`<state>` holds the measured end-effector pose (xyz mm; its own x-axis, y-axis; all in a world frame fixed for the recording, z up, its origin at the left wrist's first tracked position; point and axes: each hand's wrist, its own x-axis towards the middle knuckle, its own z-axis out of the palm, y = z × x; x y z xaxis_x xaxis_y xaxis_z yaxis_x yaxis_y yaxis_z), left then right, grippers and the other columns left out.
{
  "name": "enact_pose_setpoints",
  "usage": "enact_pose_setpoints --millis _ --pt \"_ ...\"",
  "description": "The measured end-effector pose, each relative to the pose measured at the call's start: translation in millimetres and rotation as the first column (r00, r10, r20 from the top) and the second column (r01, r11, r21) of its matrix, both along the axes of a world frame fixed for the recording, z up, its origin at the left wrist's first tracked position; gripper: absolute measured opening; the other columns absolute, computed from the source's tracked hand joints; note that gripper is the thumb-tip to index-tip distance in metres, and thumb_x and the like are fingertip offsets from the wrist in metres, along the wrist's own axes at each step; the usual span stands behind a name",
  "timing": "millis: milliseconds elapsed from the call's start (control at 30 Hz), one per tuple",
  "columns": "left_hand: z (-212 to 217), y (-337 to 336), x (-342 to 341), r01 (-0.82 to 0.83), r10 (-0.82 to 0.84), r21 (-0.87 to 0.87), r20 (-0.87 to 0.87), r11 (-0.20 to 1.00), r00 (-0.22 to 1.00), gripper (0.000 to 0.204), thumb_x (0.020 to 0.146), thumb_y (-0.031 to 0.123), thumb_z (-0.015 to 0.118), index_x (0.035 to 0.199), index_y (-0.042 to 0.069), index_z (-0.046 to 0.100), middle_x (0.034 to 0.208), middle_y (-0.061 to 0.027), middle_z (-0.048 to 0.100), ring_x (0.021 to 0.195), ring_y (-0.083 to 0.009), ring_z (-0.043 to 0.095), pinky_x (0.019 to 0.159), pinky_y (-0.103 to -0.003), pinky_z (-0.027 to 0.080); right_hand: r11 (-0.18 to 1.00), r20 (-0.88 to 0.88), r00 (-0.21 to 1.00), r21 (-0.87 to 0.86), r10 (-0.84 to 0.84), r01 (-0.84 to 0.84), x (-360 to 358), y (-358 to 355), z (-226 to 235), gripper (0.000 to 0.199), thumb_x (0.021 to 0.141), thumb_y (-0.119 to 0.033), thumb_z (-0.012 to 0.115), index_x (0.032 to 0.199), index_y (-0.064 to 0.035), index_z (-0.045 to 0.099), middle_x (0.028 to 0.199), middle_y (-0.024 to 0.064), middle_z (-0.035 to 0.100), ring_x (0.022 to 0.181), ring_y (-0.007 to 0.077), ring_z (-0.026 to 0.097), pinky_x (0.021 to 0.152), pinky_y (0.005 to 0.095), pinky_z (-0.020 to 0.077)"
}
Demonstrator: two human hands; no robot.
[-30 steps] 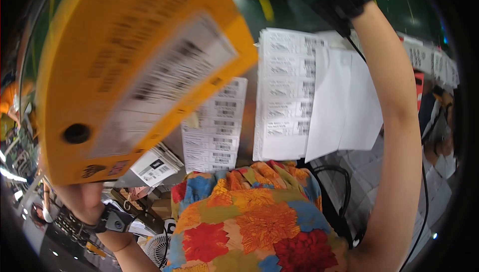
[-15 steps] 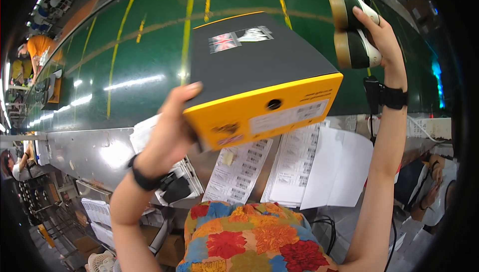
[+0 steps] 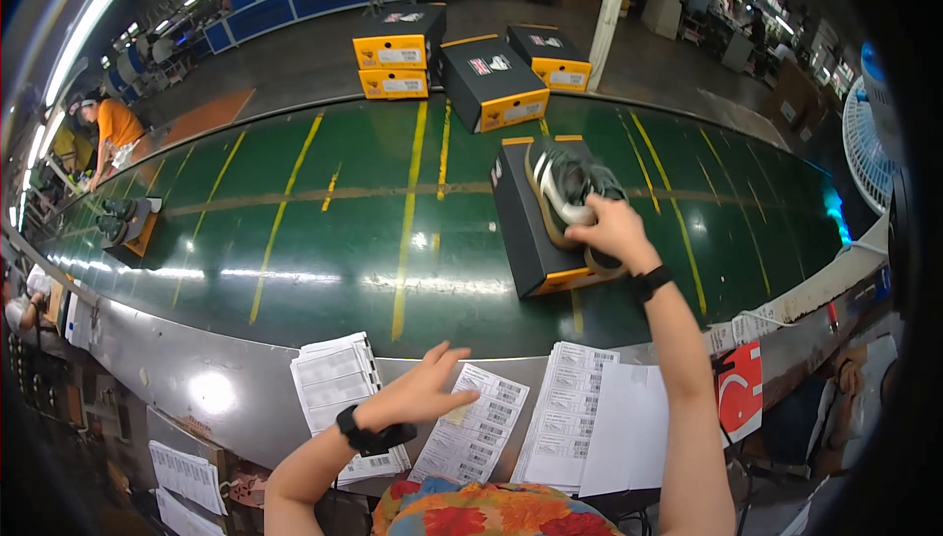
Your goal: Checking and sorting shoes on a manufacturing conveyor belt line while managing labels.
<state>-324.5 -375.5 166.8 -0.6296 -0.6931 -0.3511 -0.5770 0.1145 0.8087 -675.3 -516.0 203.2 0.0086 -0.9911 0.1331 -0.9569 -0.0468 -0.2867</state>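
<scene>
**Dark shoes on a black-and-orange shoebox, right hand upon them**

The dark shoes (image 3: 562, 187), with pale trim and tan soles, lie over the lid of the black-and-orange shoebox (image 3: 521, 246), a tan sole edge turned to the shoebox's left. The right hand (image 3: 616, 231) is at their end above the shoebox's near side, fingers bent over the uppers and thumb toward the left; how tightly they press cannot be told. The left hand (image 3: 417, 389) hangs empty, nearer the wearer and left of the shoebox, fingers spread above the label sheet (image 3: 481, 428).

The shoes look light, with soft, yielding uppers and firmer soles; gripping both together around the soles should serve best. The shoebox seems stiff but easily dented, its smooth lid perhaps slippery, so lifting from beneath by opposite sides looks safer.

Beneath the shoebox runs a glossy green surface (image 3: 373, 231) with yellow lines. Nearer the wearer than the shoebox is a metal ledge (image 3: 211, 339) bearing a paper stack (image 3: 334, 379) and blank sheets (image 3: 629, 428). Beyond the shoebox sit similar boxes (image 3: 496, 84); far to its left, a co-worker in orange (image 3: 118, 123); far to its right, a fan (image 3: 869, 143).
</scene>
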Motion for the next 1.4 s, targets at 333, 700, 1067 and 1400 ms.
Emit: enact_pose_setpoints --millis 333,700,1067,1400 --pt "4 114 102 -0.381 0.385 0.087 -0.036 0.921 0.922 0.057 0.092 0.039 0.061 0.134 0.003 0.048 0.123 -0.0226 0.057 0.109 -0.0317 0.059 0.091 -0.038 0.048 0.995 -0.218 0.974 0.063 -0.063 0.079 18 0 -4 0.055 0.068 -0.038 0.079 0.105 -0.0056 0.054 0.096 0.0186 0.067 0.091 0.0393 0.065 0.076 0.0489 0.0528" --pt "-5 135 72 -0.247 0.237 -0.187 -0.073 0.951 0.969 0.056 0.093 0.037 0.056 0.132 -0.003 0.047 0.127 -0.0239 0.053 0.116 -0.035 0.054 0.097 -0.038 0.043 0.871 0.186 0.851 -0.126 0.492 -0.476 133 85 28 0.045 0.074 -0.025 0.075 0.11 -0.002 0.061 0.101 0.0167 0.064 0.098 0.0354 0.059 0.087 0.0411 0.0462" --pt "4 118 58 0.114 -0.114 -0.218 0.011 0.969 0.993 0.053 0.092 0.034 0.057 0.13 -0.001 0.046 0.127 -0.0255 0.051 0.115 -0.039 0.051 0.096 -0.042 0.042 0.923 0.554 0.808 0.169 0.201 -0.345 87 65 -48 0.035 0.081 -0.024 0.073 0.102 0.0023 0.065 0.09 0.0133 0.071 0.083 0.0202 0.069 0.076 0.0316 0.0532" --pt "-75 121 107 -0.411 0.646 -0.727 0.058 0.55 0.761 0.057 0.081 0.037 0.068 0.125 0.004 0.055 0.14 -0.0318 0.036 0.13 -0.0541 0.026 0.108 -0.058 0.022 0.84 0.833 0.451 0.469 -0.32 -0.272 107 -48 -124 0.059 0.09 -0.038 0.066 0.131 -0.0004 0.046 0.122 0.0144 0.056 0.097 0.0228 0.063 0.078 0.0377 0.0551"
